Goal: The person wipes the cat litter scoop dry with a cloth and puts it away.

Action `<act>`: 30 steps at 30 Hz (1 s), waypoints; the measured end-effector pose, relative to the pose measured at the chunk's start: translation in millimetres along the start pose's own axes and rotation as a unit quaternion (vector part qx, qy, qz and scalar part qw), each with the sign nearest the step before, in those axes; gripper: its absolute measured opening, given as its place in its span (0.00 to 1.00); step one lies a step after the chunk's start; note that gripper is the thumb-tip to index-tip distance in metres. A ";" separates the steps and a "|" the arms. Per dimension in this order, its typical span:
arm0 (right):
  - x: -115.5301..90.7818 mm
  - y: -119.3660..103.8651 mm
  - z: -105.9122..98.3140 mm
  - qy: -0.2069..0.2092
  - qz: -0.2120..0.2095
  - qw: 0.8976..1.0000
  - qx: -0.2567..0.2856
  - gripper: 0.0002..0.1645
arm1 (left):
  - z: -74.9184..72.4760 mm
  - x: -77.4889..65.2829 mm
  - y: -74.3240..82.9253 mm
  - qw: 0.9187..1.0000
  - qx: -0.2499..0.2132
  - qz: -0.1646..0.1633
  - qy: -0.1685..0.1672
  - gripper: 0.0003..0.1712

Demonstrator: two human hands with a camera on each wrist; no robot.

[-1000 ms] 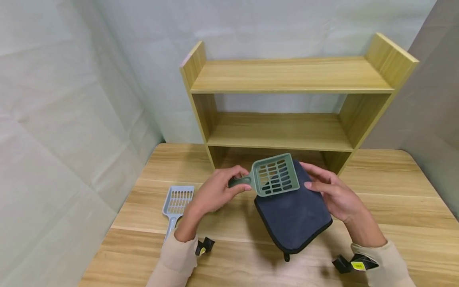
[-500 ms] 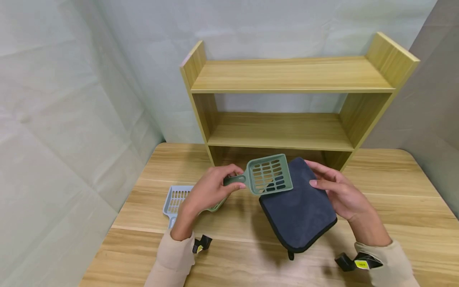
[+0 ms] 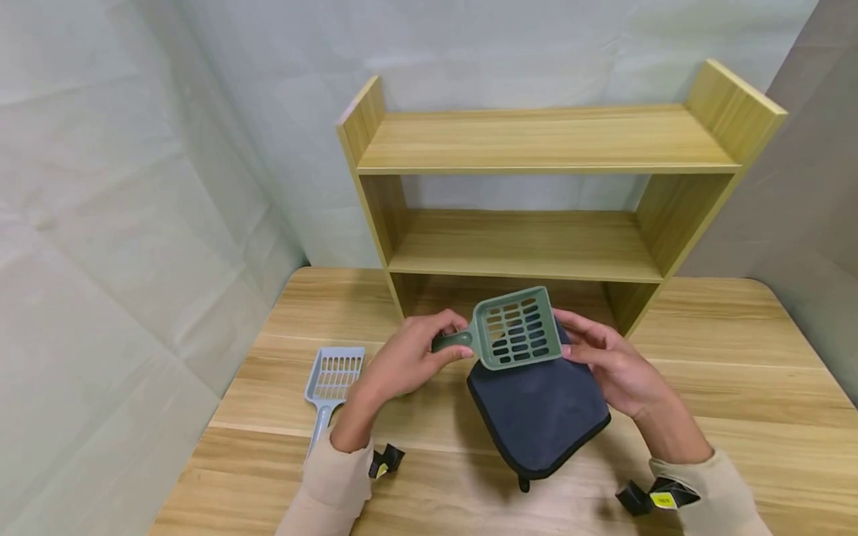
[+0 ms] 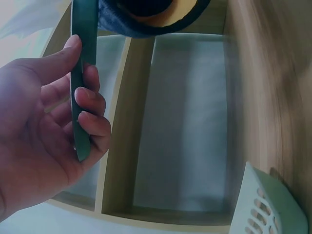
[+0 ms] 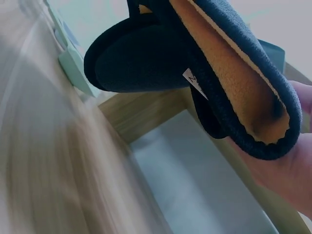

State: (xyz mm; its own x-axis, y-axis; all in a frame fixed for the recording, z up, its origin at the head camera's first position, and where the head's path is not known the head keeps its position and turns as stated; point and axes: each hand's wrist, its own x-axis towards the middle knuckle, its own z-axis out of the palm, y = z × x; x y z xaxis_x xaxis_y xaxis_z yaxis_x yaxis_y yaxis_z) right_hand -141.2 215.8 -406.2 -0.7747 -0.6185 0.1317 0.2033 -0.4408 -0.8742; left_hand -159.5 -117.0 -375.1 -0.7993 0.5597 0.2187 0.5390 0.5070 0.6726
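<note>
My left hand [image 3: 409, 353] grips the handle of a dark green slotted litter scoop [image 3: 477, 333], fingers curled round it in the left wrist view. The scoop's square head overlaps a folded navy fabric piece [image 3: 539, 417] with black edging and a small loop at its lower end. My right hand [image 3: 620, 372] holds that piece by its upper right edge between thumb and fingers. The right wrist view shows its tan fuzzy lining and a white tag [image 5: 194, 83]. A light blue litter scoop [image 3: 324, 409] lies on the table left of my left hand.
A wooden shelf unit [image 3: 543, 141] with several boards stands at the back of the wooden table [image 3: 737, 387]. A pale green slotted scoop [image 4: 263, 209] shows at the lower right in the left wrist view; my left hand hides it from the head view.
The green scoop and navy piece first moved slightly apart, then came together again. The scoop has swung back right and the navy piece left, so they overlap more than half a second ago.
</note>
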 end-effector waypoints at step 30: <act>-6.6 -22.4 -6.3 -0.010 -0.024 1.000 0.014 0.38 | -15.9 -5.3 -3.1 0.999 0.033 -0.017 0.017 0.14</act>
State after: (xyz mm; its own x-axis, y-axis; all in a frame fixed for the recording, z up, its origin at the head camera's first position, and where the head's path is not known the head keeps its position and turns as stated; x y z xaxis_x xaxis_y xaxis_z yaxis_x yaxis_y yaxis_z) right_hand -144.4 233.8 -390.4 -0.7714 -0.6094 0.1835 0.1823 -0.4878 -0.8537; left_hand -161.3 -132.0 -367.1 -0.8250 0.5198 0.2218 0.5276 0.5677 0.6320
